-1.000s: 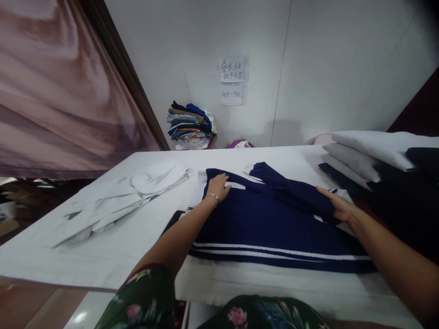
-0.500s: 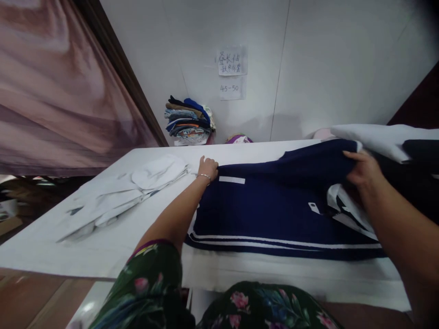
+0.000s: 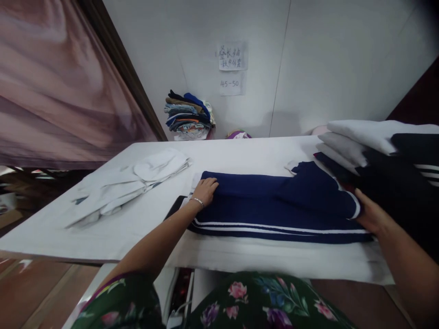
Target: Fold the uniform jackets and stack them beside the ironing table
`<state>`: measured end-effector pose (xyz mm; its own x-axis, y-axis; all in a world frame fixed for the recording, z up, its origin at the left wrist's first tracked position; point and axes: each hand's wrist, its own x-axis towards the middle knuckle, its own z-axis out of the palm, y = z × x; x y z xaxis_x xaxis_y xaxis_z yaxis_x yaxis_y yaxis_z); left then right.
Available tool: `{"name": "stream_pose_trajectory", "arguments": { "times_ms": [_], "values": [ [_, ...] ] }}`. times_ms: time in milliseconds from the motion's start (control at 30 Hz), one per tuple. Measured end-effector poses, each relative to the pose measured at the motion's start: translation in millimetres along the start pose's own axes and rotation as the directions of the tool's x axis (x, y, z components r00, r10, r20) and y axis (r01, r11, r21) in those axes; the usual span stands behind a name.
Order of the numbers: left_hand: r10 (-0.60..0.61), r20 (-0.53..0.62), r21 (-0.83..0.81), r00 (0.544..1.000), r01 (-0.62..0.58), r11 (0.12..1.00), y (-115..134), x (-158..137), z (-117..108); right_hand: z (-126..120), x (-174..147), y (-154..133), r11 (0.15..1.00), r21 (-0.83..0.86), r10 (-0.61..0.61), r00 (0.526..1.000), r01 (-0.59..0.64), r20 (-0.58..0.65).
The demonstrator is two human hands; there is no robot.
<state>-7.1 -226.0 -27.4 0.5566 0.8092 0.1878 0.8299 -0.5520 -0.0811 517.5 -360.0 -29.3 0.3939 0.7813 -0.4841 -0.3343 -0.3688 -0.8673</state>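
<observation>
A navy top (image 3: pixel 247 201) with white stripes along its near edge lies folded lengthwise on the white table (image 3: pixel 113 246). At the left end, my left hand (image 3: pixel 205 191) rests on the cloth with its fingers laid over it. My right hand (image 3: pixel 370 214) holds the white-trimmed sleeve end at the right; its thumb shows and the other fingers are mostly hidden. The sleeve lies back across the body of the top. A bit of pale collar or trim peeks out behind it.
A crumpled white garment (image 3: pixel 137 180) lies on the left. Folded grey, white and black clothes (image 3: pixel 373 144) are stacked at the right. Against the wall stands a pile of folded clothes (image 3: pixel 188 116), under handwritten paper signs (image 3: pixel 233 57). A pink curtain (image 3: pixel 61 82) hangs at left.
The far side of the navy top has been folded toward me, covering its white label and tag. My right hand has come down and nearer with the sleeve; my left hand has lowered onto the cloth.
</observation>
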Motion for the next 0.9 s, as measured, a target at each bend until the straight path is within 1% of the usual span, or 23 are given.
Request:
{"name": "stream_pose_trajectory", "arguments": {
  "times_ms": [33, 100, 167, 233, 300, 333, 367, 400, 433, 500, 533, 600, 667, 733, 800, 833, 900],
  "values": [
    [-0.040, 0.020, 0.001, 0.999, 0.040, 0.999, -1.1, 3.6, -3.4, 1.9, 0.2, -1.2, 1.000, -0.022, -0.013, 1.000, 0.013, 0.006],
    [-0.091, 0.042, 0.004, 0.995, 0.091, 0.996, -2.8, 6.4, -8.8, 3.3, 0.5, -2.1, 0.994, -0.048, -0.094, 0.995, 0.096, 0.038],
    [-0.087, 0.022, 0.013, 0.996, 0.087, 0.996, -3.2, 3.5, -11.2, 1.0, 1.1, 0.7, 0.980, -0.036, -0.195, 0.978, 0.198, 0.068],
    [-0.040, 0.016, 0.025, 0.999, 0.040, 0.999, -2.9, -3.1, -10.0, -3.8, 2.2, 6.2, 0.970, 0.007, -0.244, 0.967, 0.244, 0.078],
    [0.024, 0.082, 0.015, 0.996, -0.025, 1.000, -3.2, -10.1, -5.9, -8.9, 3.9, 12.0, 0.971, 0.052, -0.235, 0.968, 0.232, 0.082],
    [0.042, 0.116, 0.006, 0.992, -0.043, 0.999, -4.1, -12.8, -3.6, -10.9, 4.7, 14.2, 0.974, 0.074, -0.221, 0.971, 0.215, 0.087],
    [0.038, 0.125, 0.006, 0.991, -0.039, 0.999, -5.5, -14.6, -1.5, -12.3, 5.3, 15.6, 0.976, 0.091, -0.207, 0.974, 0.198, 0.093],
    [0.008, 0.102, 0.023, 0.995, -0.011, 1.000, -7.5, -15.4, 0.0, -13.1, 5.8, 16.3, 0.977, 0.103, -0.195, 0.976, 0.185, 0.098],
    [-0.045, 0.051, 0.055, 0.998, 0.043, 0.998, -9.9, -15.3, 0.6, -13.2, 5.9, 16.3, 0.979, 0.108, -0.186, 0.978, 0.175, 0.098],
    [-0.171, -0.051, 0.123, 0.984, 0.176, 0.977, -14.9, -13.5, -1.1, -12.3, 5.3, 14.9, 0.980, 0.116, -0.172, 0.981, 0.162, 0.084],
    [-0.220, -0.060, 0.139, 0.974, 0.226, 0.964, -17.2, -12.4, -3.3, -11.5, 4.7, 13.9, 0.981, 0.119, -0.164, 0.984, 0.154, 0.076],
    [-0.269, -0.032, 0.136, 0.963, 0.271, 0.953, -20.7, -11.1, -8.3, -10.0, 3.0, 12.2, 0.981, 0.131, -0.152, 0.986, 0.143, 0.064],
    [-0.250, -0.026, 0.119, 0.968, 0.251, 0.961, -22.8, -12.2, -11.3, -9.1, 1.2, 11.3, 0.979, 0.154, -0.144, 0.987, 0.132, 0.068],
    [-0.170, -0.009, 0.096, 0.985, 0.170, 0.981, -24.6, -14.9, -9.7, -8.5, -0.4, 11.0, 0.974, 0.190, -0.137, 0.988, 0.121, 0.075],
    [-0.088, 0.057, 0.038, 0.994, 0.086, 0.996, -27.4, -17.5, -3.7, -7.8, -1.6, 10.4, 0.968, 0.232, -0.121, 0.990, 0.101, 0.076],
    [-0.067, 0.091, 0.000, 0.994, 0.068, 0.998, -29.3, -18.3, -0.1, -7.1, -1.9, 9.6, 0.964, 0.248, -0.111, 0.991, 0.090, 0.072],
    [-0.078, 0.119, -0.056, 0.990, 0.085, 0.995, -33.7, -18.6, 6.3, -4.8, -2.1, 5.6, 0.961, 0.262, -0.102, 0.993, 0.084, 0.054]
  ]
}}
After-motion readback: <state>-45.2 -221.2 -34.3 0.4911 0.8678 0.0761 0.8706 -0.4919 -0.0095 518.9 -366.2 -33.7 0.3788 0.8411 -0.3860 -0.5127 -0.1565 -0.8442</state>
